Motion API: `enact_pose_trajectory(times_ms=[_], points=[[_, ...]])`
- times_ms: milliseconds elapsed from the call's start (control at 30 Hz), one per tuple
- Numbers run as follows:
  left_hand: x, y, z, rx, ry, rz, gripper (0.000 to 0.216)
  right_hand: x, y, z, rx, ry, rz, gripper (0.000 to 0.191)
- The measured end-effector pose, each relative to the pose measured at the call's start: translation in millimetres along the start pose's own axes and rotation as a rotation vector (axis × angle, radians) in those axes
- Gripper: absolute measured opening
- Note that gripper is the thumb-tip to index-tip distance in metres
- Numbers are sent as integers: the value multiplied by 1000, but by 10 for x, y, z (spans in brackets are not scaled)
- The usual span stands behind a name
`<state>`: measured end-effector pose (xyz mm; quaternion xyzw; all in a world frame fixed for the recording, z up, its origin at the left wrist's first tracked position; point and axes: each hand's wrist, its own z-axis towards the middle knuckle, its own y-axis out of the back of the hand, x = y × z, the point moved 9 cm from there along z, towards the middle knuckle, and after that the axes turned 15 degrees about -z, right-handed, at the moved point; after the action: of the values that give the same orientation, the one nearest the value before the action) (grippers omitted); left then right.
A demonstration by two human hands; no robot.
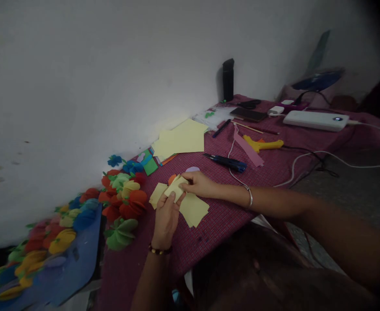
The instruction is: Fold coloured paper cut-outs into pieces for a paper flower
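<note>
Between my two hands is a small stack of pale yellow paper pieces (pixel 176 188). My left hand (pixel 167 216) grips it from below, thumb on top. My right hand (pixel 198 184) pinches its right edge. Under my hands, more pale yellow paper pieces (pixel 194 210) lie fanned on the cloth, with another few yellow pieces (pixel 157 194) to the left. An orange paper piece (pixel 172 179) and a lilac one (pixel 193 169) show just behind my hands. A blue and black box cutter (pixel 227 162) lies beyond my right hand.
Colourful paper ornaments (pixel 125 198) crowd the left, some on a blue board (pixel 82 259). Larger yellow sheets (pixel 183 140) lie by the wall. A yellow glue gun (pixel 263 144), a pink paper strip (pixel 248 149), a white power bank (pixel 316 120), cables and a black bottle (pixel 228 80) are further right.
</note>
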<state>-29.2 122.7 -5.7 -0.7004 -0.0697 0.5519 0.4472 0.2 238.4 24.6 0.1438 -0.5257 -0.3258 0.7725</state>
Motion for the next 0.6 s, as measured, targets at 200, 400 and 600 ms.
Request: enact_pose_trajectory(times_ms=[200, 400, 600], points=[[19, 21, 2, -5, 16, 3, 17, 7, -3, 6, 1, 28, 8, 16], [12, 30, 9, -6, 5, 23, 18, 2, -22, 2, 22, 19, 16, 13], [15, 24, 17, -12, 6, 20, 19, -13, -25, 0, 23, -8, 12, 13]])
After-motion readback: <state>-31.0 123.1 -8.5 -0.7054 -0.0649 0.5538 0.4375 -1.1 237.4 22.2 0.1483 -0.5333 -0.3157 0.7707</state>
